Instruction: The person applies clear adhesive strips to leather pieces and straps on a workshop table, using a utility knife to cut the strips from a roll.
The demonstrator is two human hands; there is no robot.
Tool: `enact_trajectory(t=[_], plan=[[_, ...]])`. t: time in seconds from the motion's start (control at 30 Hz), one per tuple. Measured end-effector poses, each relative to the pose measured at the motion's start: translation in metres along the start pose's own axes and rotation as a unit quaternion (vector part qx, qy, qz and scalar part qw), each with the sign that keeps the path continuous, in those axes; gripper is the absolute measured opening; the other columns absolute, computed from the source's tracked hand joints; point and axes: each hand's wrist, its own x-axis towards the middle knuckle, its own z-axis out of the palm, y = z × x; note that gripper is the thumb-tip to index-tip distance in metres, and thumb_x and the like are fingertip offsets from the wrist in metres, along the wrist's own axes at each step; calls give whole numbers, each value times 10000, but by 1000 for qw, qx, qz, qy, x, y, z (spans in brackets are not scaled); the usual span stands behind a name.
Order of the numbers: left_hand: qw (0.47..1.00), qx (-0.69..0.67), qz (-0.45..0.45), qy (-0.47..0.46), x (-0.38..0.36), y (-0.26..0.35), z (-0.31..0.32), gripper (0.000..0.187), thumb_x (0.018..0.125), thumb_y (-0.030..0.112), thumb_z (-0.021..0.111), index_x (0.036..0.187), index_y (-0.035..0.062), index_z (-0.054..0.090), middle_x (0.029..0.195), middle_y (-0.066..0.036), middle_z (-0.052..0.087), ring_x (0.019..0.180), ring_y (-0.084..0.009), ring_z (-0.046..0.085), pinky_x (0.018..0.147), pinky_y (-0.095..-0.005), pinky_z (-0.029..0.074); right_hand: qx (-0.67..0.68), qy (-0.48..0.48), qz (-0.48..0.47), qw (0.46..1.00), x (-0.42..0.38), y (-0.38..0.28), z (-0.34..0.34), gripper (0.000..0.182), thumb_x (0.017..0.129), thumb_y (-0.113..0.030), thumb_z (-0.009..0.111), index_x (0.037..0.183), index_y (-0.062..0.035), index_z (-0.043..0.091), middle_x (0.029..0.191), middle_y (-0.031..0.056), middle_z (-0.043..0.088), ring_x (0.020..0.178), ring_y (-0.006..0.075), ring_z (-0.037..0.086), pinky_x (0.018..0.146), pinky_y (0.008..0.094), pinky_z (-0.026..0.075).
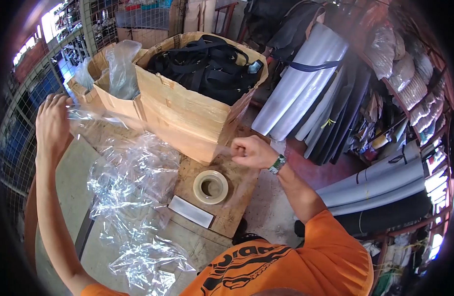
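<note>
A thin, clear plastic sheet [101, 116] is stretched between my two hands in front of the cardboard box. My left hand [53, 121], raised at the far left, has its fingers closed on one end. My right hand [251, 152], with a beaded bracelet at the wrist, pinches the other end near the box's front corner. Below the sheet lies a heap of crumpled clear plastic [133, 172] on the table. A roll of tape [210, 187] lies flat beneath my right hand, beside a flat grey-white rectangular piece [191, 211].
An open cardboard box [182, 113] full of black straps [202, 66] stands at the table's [222, 227] back. Smaller cartons [116, 98] holding plastic adjoin it. Rolls of sheet material [306, 79] lean at the right, near loaded shelves. Wire mesh [19, 133] runs along the left.
</note>
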Motion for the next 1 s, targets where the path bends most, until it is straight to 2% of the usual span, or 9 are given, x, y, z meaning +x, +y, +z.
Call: enact_trajectory(t=[0.1,0.17,0.27,0.4,0.67,0.77,0.8,0.83,1.0], plan=[[960,101,-151,-215,-35,-75,74,333,973,252,591,1201,13,637,1255,-172,650,1235,-370,574,1020,-484,463,-5,4,48,999,-5,16,4,173,787,-171,708,891,-42,658,695,118,660,635,225,671,596,354,500],[840,200,-241,-443,-60,-45,90,1011,607,532,902,1443,94,541,1470,-182,513,1363,-403,458,1029,-560,447,4,19,38,999,-1,-5,9,181,791,-177,716,895,-42,654,701,130,660,645,251,678,595,370,496],[966,-183,47,-175,-75,51,109,1113,505,393,978,1474,116,505,1521,-212,462,1498,-367,311,1208,-525,276,15,39,-14,999,11,-44,29,194,816,-179,711,938,-45,641,697,159,640,674,320,684,600,421,491],[906,-383,155,-94,-60,214,11,751,654,244,909,1334,100,624,1449,-142,564,1441,-345,406,1224,-505,261,39,49,-111,992,24,-99,39,195,829,-168,692,975,-50,636,677,162,613,661,333,673,593,443,486],[991,-93,20,95,4,27,58,147,883,97,606,1001,54,683,1007,-190,703,1050,-382,637,953,-494,473,57,66,-10,996,-11,-16,5,201,820,-179,710,973,-57,664,664,109,646,617,209,680,579,338,506],[984,23,-79,-157,-23,-50,119,234,928,212,631,1107,62,643,1260,-129,639,1237,-314,545,979,-493,461,-7,86,68,994,-29,0,10,198,824,-187,719,963,-58,661,690,113,666,648,219,697,602,338,517],[985,130,-54,-98,-63,-81,181,594,778,348,805,1276,91,608,1339,-147,598,1295,-324,504,1025,-517,440,-17,84,97,992,-28,-9,11,188,828,-184,715,953,-56,657,698,119,668,660,235,701,607,352,519],[913,208,-145,-320,-61,-22,125,992,553,429,938,1404,102,545,1436,-186,531,1387,-355,429,1106,-548,384,-28,87,128,988,-26,-17,12,179,831,-181,710,944,-55,652,705,126,669,672,252,704,612,366,520],[883,-384,156,-221,-47,184,30,908,650,370,911,1424,91,527,1505,-187,492,1464,-379,354,1229,-489,250,18,96,-18,995,4,-82,45,158,838,-142,668,971,-65,632,696,132,661,675,333,682,608,430,511]])
